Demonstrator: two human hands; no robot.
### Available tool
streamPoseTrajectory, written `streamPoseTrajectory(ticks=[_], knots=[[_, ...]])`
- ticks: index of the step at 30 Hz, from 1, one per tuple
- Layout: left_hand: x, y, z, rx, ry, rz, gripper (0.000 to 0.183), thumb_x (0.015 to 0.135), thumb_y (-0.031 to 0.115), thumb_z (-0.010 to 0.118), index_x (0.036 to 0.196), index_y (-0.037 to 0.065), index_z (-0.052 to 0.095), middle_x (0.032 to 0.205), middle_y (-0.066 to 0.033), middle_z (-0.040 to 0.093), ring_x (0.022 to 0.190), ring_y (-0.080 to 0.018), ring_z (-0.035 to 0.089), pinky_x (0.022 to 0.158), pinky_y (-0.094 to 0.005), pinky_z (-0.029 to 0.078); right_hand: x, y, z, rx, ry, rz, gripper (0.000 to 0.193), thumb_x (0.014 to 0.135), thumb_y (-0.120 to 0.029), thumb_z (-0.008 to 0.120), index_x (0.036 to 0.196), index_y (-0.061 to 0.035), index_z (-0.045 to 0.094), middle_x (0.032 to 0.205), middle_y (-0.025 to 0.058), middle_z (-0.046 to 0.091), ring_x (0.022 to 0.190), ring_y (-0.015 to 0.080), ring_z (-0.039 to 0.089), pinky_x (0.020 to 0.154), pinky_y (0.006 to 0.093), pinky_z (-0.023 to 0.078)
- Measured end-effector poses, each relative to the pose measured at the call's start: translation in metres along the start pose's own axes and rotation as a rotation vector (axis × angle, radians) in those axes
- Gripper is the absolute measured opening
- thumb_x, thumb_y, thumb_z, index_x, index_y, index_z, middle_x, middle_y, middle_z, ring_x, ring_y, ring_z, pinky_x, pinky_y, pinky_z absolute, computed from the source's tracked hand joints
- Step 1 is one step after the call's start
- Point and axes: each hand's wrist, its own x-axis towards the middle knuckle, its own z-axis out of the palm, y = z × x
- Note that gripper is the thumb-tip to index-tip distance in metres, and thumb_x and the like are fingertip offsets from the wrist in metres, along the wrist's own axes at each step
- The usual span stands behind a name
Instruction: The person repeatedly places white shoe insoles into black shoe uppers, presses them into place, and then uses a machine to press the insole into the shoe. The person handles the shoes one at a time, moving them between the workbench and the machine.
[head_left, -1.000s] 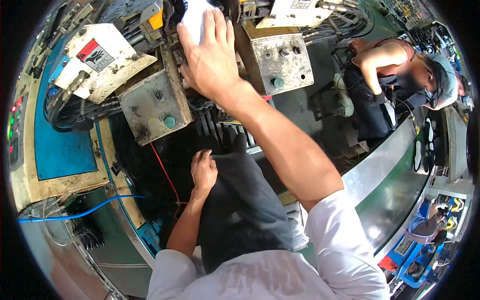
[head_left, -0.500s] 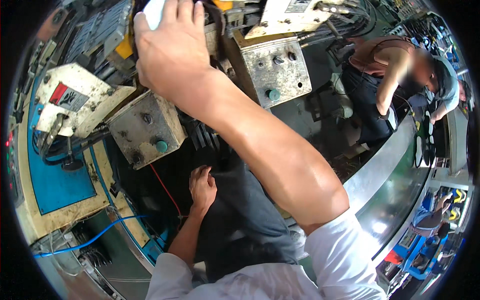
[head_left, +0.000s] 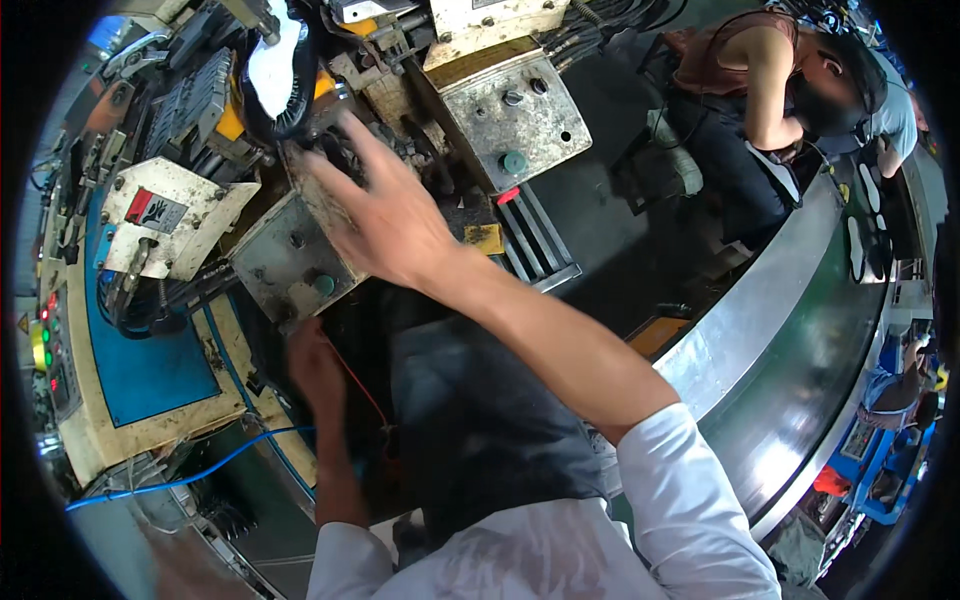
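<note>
A black shoe upper with a white sole-shaped bottom (head_left: 274,72) sits bottom-up in the machine at the upper left, a metal rod (head_left: 266,28) touching its far part. My right hand (head_left: 392,215) holds nothing; its fingers are spread just on the near side of the shoe, above the machine's dirty metal parts. Blurred by motion, my left hand (head_left: 316,352) is at the lower edge of the left control box (head_left: 285,255), beside its green button (head_left: 323,286). Its fingers cannot be made out.
A second control box (head_left: 515,120) with knobs stands right of my right hand. To the left is a blue panel (head_left: 150,365) on the machine's cream frame. A conveyor (head_left: 770,400) curves along the right, and a seated co-worker (head_left: 750,110) bends over beside it.
My right hand has drawn back from the shoe toward me, uncovering its white bottom. My left hand has moved left and forward to the control box. The view has shifted slightly.
</note>
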Motion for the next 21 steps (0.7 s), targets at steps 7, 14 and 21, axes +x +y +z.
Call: streamPoseTrajectory(ticks=[7,14,21], knots=[[0.139,0.038,-0.140,0.553,0.586,0.353,0.036,0.108,0.018,0.060,0.138,0.001,0.068,0.148,-0.0256,0.057,0.136,-0.0403,0.054,0.114,-0.0504,0.041,-0.218,0.022,0.023,-0.293,-0.581,0.646,0.066,0.103,-0.046,0.062,0.160,-0.0156,0.047,0.168,0.0276,0.030,0.151,0.0543,0.034,0.122,0.0624,0.033],[0.188,-0.018,-0.122,0.731,0.820,0.331,0.029,0.105,0.021,0.059,0.120,0.010,0.080,0.111,-0.0158,0.066,0.106,-0.0356,0.060,0.094,-0.0479,0.046,-0.231,0.012,0.041,-0.401,-0.768,0.698,0.060,0.108,-0.046,0.051,0.158,-0.0129,0.049,0.158,0.0231,0.045,0.135,0.0483,0.051,0.111,0.0589,0.046],[0.197,-0.031,-0.111,0.736,0.952,0.307,0.027,0.101,0.022,0.060,0.113,0.013,0.083,0.108,-0.0136,0.066,0.104,-0.0335,0.060,0.092,-0.0474,0.047,-0.224,0.017,0.065,-0.475,-0.766,0.647,0.053,0.107,-0.043,0.052,0.145,-0.0073,0.061,0.137,0.0214,0.059,0.125,0.0454,0.058,0.104,0.0570,0.050]])
